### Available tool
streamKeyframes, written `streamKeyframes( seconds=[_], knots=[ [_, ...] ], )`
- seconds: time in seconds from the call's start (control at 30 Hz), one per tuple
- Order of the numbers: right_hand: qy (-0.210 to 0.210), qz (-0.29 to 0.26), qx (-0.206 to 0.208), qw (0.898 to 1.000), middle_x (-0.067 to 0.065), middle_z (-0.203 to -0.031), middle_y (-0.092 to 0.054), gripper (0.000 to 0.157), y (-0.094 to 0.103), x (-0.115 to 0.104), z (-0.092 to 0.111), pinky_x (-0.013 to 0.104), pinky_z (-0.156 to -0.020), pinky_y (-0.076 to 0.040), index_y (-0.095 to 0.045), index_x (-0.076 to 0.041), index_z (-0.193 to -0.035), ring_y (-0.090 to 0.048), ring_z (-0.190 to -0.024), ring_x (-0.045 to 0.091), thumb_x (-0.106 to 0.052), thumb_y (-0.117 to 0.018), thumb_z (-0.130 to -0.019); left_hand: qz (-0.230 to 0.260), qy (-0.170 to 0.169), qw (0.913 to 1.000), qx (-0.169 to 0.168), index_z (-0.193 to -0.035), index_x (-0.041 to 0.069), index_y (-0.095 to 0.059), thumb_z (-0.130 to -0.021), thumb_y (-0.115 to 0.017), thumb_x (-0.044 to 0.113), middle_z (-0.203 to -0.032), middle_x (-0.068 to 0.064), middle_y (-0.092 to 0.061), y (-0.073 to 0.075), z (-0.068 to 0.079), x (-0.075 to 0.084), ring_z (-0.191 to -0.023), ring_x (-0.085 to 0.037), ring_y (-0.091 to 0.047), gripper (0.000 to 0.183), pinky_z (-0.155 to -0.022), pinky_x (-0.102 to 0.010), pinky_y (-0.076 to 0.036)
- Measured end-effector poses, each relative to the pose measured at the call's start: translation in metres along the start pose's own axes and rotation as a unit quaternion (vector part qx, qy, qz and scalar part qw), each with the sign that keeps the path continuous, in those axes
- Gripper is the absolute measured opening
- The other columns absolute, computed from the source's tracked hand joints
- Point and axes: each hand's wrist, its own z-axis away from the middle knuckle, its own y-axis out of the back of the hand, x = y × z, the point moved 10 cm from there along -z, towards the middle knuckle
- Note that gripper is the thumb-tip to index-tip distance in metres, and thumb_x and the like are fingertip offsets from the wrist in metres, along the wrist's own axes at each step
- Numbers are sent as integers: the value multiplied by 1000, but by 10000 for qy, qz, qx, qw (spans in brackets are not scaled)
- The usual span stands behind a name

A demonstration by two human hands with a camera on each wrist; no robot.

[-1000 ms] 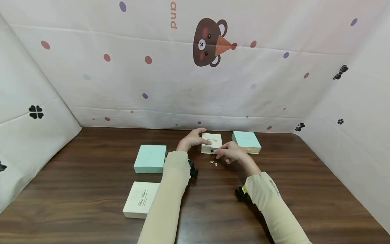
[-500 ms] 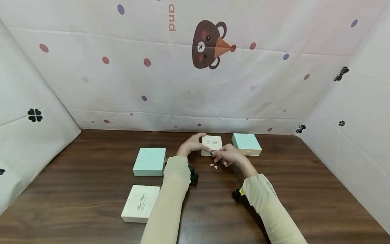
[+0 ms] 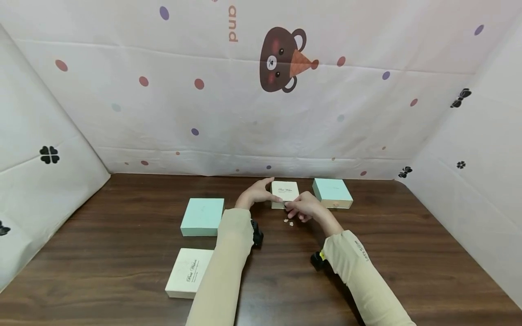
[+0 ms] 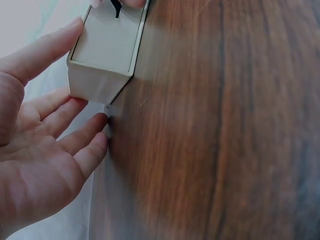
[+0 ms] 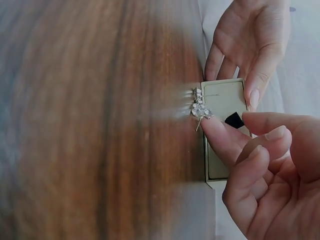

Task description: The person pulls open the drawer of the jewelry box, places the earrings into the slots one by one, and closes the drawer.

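A small white drawer box point(image 3: 285, 189) with printed lettering on top stands near the back of the table. My left hand point(image 3: 257, 193) grips it from the left, thumb on the top front edge and fingers along its side. At the box's front, my right hand point(image 3: 308, 208) pinches a black ribbon tab point(image 5: 233, 120) between thumb and index finger, its other fingers curled. The drawer front point(image 4: 107, 42) sits within the sleeve. Two small sparkling stud earrings point(image 5: 202, 109), flower-shaped, lie on the table just before the box.
To the right of the box is a light-blue box point(image 3: 332, 190). Farther left stand another light-blue box point(image 3: 202, 217) and a larger white lettered box point(image 3: 189, 274), partly behind my left sleeve. A white patterned cloth point(image 3: 228, 108) walls the back and sides of the wooden table point(image 3: 122, 235).
My right fingers have closed in on the black tab, which now shows less in the head view. The left hand keeps its place on the box, and the earrings lie where they were.
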Motion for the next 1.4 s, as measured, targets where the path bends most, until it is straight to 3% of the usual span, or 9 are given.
streamKeyframes(
  seconds=[0.27, 0.53, 0.73, 1.4],
  knots=[
    [-83, 318, 160, 9993, 6, -60, -66, 22, 1, 1, -3, 20, -38, -37, -70, 3, -80, -38, -36, 6, -13, -58, -88, 32, -36, 10000, 29, -144, 12, -28, -76, -74, 22, -149, -9, -24, 0, -1, 0, -135, -27, -22, 83, -105, -44, -26],
    [-127, 602, 231, 9978, 5, -58, -65, 18, 3, 2, -5, 20, -39, -40, -72, 1, -78, -40, -36, 5, -11, -60, -85, -139, -126, 9998, 84, -143, 12, -30, -77, -74, 24, -148, -7, -26, 1, -3, 0, -135, -26, -23, 81, -105, -43, -26],
    [-142, 556, 62, 9983, 4, -58, -65, 18, 2, 2, -5, 20, -40, -41, -72, 1, -80, -40, -36, 5, -11, -60, -86, 34, -252, 9997, -34, -142, 14, -33, -78, -72, 20, -148, -5, -27, -2, -4, 1, -136, -25, -22, 75, -105, -44, -26],
    [-140, 608, -49, 9980, 3, -54, -63, 17, 1, 3, 1, 20, -39, -39, -73, 1, -77, -38, -36, 4, -11, -62, -82, 4, 21, 10000, 33, -144, 19, -30, -79, -70, 25, -149, -6, -24, -1, -3, -3, -135, -27, -23, 76, -104, -47, -27]
  ],
)
